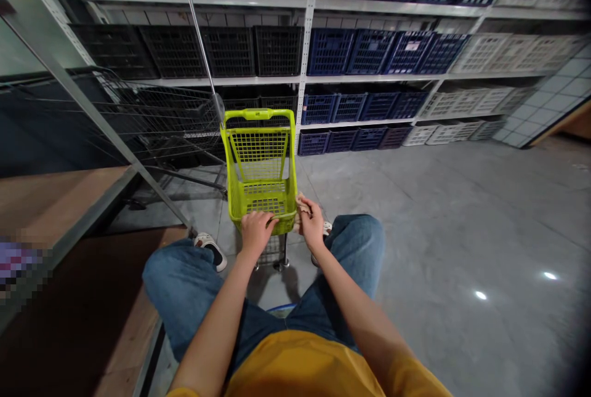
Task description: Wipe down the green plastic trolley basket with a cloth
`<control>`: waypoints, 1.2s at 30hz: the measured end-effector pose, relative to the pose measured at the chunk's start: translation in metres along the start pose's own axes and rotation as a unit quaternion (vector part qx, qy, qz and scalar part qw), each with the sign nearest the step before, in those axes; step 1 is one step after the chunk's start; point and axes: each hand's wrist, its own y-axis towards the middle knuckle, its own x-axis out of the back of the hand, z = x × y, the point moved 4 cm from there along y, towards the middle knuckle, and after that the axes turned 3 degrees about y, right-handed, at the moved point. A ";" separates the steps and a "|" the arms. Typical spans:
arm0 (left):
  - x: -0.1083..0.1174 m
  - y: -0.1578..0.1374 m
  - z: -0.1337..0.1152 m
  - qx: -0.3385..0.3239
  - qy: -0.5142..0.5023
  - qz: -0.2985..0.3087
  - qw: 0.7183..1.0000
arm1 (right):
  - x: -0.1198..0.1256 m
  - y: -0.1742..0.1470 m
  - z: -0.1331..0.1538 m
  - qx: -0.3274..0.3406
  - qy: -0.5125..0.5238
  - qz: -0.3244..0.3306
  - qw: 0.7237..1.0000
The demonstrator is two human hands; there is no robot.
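Observation:
Between my knees stands a small lime-green shopping cart (260,115) with a grid basket and a metal lower frame. My left hand (257,232) is closed over the near rim of the basket, fingers curled on its edge. Against the basket's near right corner, my right hand (312,223) grips a pale beige cloth (302,205), which partly shows past the fingers. A long metal pole (199,31) with a grey lower end rises behind the cart's left side.
Shelving (305,46) holds black crates (277,51), blue crates (330,51) and white crates (482,52). A large wire trolley (170,111) stands at left, behind a wooden-shelved rack (69,191). Grey floor (438,218) extends to the right.

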 end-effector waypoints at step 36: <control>0.014 -0.011 0.033 0.021 0.000 0.000 1.000 | -0.052 -0.063 -0.049 -0.147 0.058 0.049 0.986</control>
